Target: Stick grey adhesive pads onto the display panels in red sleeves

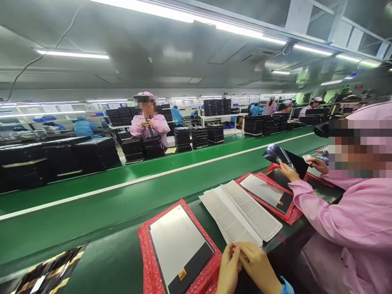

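My left hand (228, 271) and my right hand (257, 267) meet at the bottom of the view, fingertips pinched together on a small pale tab (243, 253), which they mostly hide. Just beyond my fingers lie overlapping white sheets of labels (240, 214). To the left of my hands, a display panel (179, 241) rests on a red bubble-wrap bag (147, 249). A second panel (265, 192) lies on another red bubble-wrap bag (263, 204) farther along the belt.
A co-worker in a pink suit (337, 204) sits to my right, both hands holding a dark panel (284, 159). Dark flat parts with gold patches (52, 269) lie at lower left. Beyond the green conveyor belt (92, 212) stand stacks of black trays (96, 155) and another pink-clad worker (149, 122).
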`<state>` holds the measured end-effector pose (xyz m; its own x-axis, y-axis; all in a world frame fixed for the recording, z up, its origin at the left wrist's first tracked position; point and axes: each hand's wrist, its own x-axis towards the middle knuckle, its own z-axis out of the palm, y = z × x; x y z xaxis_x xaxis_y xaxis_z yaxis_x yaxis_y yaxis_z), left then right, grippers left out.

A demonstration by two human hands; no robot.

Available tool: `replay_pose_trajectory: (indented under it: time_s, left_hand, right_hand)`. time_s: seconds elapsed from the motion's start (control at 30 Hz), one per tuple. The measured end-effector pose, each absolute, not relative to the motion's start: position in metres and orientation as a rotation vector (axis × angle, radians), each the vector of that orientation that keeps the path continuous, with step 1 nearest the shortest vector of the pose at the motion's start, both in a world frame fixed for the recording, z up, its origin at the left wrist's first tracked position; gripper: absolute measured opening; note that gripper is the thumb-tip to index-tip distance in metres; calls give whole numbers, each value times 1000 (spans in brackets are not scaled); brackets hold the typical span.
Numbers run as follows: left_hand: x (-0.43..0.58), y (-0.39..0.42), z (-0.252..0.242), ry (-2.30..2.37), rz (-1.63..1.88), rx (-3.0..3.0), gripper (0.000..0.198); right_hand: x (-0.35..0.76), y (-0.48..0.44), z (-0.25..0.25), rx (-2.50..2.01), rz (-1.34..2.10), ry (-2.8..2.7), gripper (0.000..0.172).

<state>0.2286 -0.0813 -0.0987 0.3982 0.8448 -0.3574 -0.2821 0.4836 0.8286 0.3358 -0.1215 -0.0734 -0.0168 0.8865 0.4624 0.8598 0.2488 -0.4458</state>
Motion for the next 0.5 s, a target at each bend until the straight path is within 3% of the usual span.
replay_pose_trajectory:
  time_s: [0.13, 0.27, 0.5]
  left_hand:
    - [230, -80, -94, 891, 859, 693, 75]
    - [231, -82, -87, 905, 920, 722, 61]
    - [230, -86, -81, 780, 977, 687, 40]
  right_hand:
    - [338, -127, -80, -1594, 459, -1646, 28]
    - [348, -132, -86, -1531, 726, -1449, 41]
    - [345, -131, -92, -1443, 787, -1242, 42]
